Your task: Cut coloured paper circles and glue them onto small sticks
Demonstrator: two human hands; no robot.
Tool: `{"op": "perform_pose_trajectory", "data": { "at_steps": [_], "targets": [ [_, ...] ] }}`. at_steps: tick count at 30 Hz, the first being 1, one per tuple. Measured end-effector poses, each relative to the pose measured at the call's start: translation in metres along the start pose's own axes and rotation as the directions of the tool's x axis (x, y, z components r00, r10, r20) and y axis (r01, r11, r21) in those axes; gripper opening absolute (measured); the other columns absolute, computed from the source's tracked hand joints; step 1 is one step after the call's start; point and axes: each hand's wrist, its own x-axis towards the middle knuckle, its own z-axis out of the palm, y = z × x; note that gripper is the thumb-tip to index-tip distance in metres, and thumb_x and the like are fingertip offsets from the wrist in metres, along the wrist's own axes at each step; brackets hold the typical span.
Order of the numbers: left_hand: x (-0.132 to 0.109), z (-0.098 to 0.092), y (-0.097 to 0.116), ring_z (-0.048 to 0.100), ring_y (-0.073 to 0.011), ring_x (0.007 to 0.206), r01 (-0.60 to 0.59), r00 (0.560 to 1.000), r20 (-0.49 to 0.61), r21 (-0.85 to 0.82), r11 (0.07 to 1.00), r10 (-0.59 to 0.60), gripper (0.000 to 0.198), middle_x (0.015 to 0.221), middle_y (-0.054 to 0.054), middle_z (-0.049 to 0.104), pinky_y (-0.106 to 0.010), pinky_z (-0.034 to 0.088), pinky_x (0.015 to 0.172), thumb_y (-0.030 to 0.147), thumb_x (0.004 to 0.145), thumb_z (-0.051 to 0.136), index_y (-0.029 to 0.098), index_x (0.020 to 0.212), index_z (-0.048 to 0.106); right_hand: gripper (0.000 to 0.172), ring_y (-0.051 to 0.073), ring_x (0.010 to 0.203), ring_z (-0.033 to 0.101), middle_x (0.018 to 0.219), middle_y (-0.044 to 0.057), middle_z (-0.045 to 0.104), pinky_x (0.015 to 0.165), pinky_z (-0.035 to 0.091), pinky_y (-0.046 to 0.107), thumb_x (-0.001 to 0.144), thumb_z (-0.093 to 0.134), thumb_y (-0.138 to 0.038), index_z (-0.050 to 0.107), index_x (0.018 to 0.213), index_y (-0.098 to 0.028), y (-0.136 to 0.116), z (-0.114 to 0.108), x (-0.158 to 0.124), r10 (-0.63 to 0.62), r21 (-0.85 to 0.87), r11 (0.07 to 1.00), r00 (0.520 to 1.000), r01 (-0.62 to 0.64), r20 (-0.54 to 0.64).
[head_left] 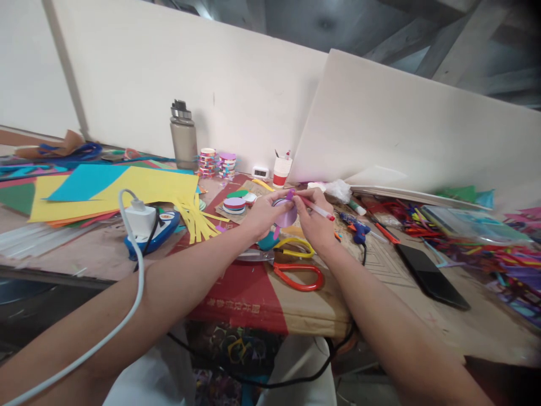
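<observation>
My left hand (262, 214) is closed round the edge of a round purple disc (286, 220), which has small purple tabs sticking out at its top and bottom. Between the fingers of my right hand (315, 223) lies a red and white pen (320, 210), its red end pointing right. Those right fingertips also meet the disc's upper right edge; whether they pinch its tab I cannot tell. Below both hands rest scissors with red handles (301, 277) and a yellow-handled pair (296, 246). Left of my left hand lie layered coloured discs (234, 205).
A bottle (184, 138), stacked discs (207, 163), a small clock (260, 172) and a paper cup (281, 171) stand along the back. Yellow paper (156, 185) and a plugged-in power strip (168, 224) lie left. A glue gun (358, 230) and a phone (431, 276) lie right.
</observation>
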Motion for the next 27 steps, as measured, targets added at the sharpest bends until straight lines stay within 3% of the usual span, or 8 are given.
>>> {"op": "perform_pose_trajectory", "data": {
  "at_steps": [27],
  "targets": [
    [0.0020, -0.0017, -0.0019, 0.065, -0.0166, 0.087, -0.037, 0.999, 0.039, 0.055, 0.998, 0.035, 0.056, 0.102, -0.006, 0.075, -0.027, 0.049, 0.080, 0.037, 0.068, 0.084, 0.019, 0.120, 0.072, 0.008, 0.020, 0.078, 0.069, 0.086, 0.005, 0.072, 0.074, 0.054, 0.034, 0.092, 0.058, -0.030, 0.060, 0.089, -0.022, 0.0012, 0.0006, -0.0001, -0.049, -0.010, 0.999, 0.998, 0.049, -0.037]
  ]
}}
